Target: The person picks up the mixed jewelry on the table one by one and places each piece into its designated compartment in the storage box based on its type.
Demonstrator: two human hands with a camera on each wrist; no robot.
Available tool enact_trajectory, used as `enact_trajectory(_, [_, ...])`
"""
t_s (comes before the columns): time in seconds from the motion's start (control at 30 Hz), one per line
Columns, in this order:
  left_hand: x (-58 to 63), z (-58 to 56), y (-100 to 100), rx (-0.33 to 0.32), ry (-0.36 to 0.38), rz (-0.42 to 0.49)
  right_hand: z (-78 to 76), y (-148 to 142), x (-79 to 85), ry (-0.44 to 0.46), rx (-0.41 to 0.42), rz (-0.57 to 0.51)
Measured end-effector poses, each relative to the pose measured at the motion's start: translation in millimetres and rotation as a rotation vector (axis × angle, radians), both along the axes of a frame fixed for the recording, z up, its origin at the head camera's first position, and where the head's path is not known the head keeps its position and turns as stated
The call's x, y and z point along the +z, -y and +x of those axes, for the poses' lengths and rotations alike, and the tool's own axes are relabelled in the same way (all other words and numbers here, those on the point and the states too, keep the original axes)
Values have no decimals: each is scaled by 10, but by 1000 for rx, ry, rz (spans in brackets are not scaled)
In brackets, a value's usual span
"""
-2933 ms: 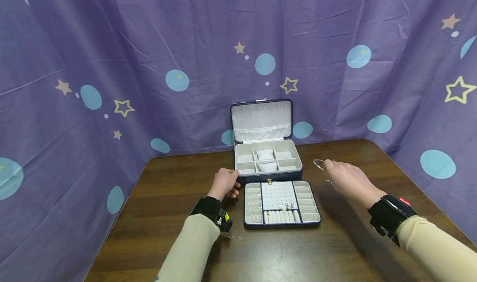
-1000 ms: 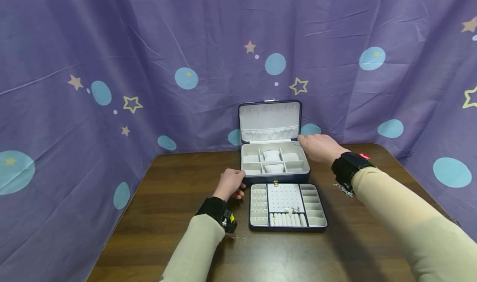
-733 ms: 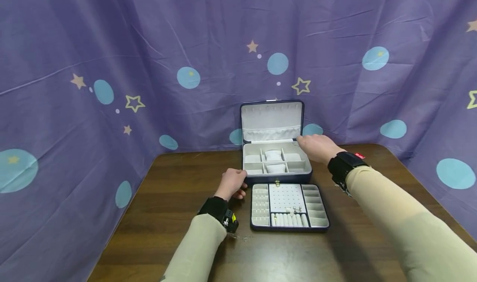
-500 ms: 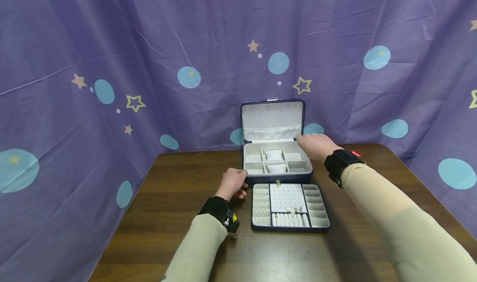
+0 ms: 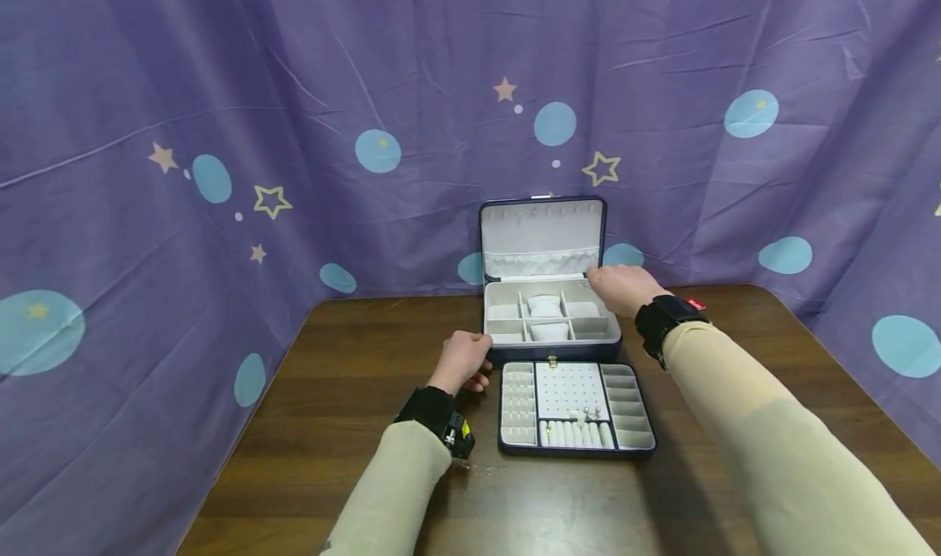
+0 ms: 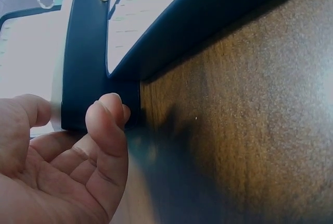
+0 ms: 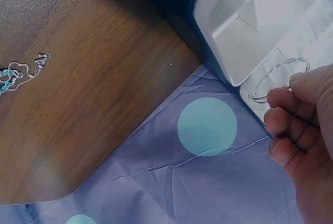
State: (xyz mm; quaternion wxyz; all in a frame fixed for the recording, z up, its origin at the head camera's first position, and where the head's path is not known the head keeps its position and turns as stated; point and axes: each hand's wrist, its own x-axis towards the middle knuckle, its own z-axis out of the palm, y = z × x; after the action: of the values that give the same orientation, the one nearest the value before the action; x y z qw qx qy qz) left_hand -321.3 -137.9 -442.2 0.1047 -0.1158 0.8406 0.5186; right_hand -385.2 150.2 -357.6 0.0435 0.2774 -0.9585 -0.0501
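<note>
A dark blue jewelry box (image 5: pixel 560 350) stands with its lid raised, its pale inside split into compartments with two white cushions. My left hand (image 5: pixel 461 358) grips its front left corner, thumb at the rim and the other fingers bent outside. At the back right corner, my right hand (image 5: pixel 625 289) pinches a twisted silver bracelet (image 7: pixel 299 59) between thumb and index finger. The bracelet hangs as a loop in front of the pale lid in the right wrist view. Right in front of the box lies a jewelry tray (image 5: pixel 572 389) with ring rolls and small compartments.
A few earrings (image 5: pixel 591 413) sit in the tray. A thin chain (image 5: pixel 488 468) lies on the table (image 5: pixel 353 425) by my left wrist. A silver chain with teal stones (image 7: pixel 7 81) rests to the right of the box. A purple curtain (image 5: pixel 412 229) hangs behind.
My right hand has carried the bracelet left and away from me to the box's back right corner, then stays there. The left hand keeps its grip; the view has shifted slightly.
</note>
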Motion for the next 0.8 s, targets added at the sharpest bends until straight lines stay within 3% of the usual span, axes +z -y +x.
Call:
enact_trajectory(0.4, [12, 3, 5, -5, 2, -11, -34, 28, -98, 67, -13, 12])
enact_trajectory(0.8, [22, 24, 2, -7, -8, -15, -95, 43, -326, 78, 20, -20])
